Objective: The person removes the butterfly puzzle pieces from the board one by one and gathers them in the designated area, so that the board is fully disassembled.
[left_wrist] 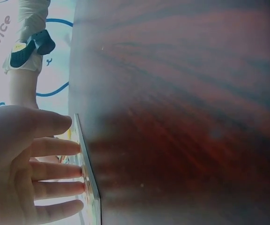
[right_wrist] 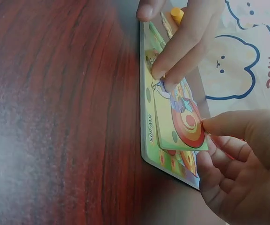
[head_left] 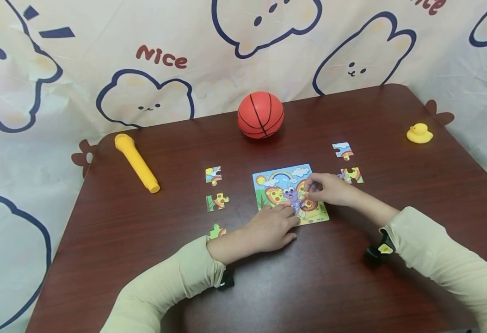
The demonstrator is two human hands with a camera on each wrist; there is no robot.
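A colourful puzzle board (head_left: 274, 185) lies flat on the dark wooden table (head_left: 351, 286). My left hand (head_left: 291, 218) presses straight fingers on the board's near left corner; in the left wrist view those fingertips (left_wrist: 78, 169) touch the thin board edge (left_wrist: 91, 185). My right hand (head_left: 310, 187) sits over the board's right side. In the right wrist view that right hand (right_wrist: 205, 140) pinches a puzzle piece (right_wrist: 179, 126) with a red target pattern, lying slightly tilted on the board (right_wrist: 146, 117). Left fingers (right_wrist: 177, 47) hold the board beyond the piece.
Loose pieces lie left of the board (head_left: 213, 175), (head_left: 216, 201), (head_left: 217, 231) and to its right (head_left: 343, 150), (head_left: 351, 175). An orange ball (head_left: 261, 114) stands behind the board, a yellow toy torch (head_left: 136, 162) at the left, a rubber duck (head_left: 419, 133) far right.
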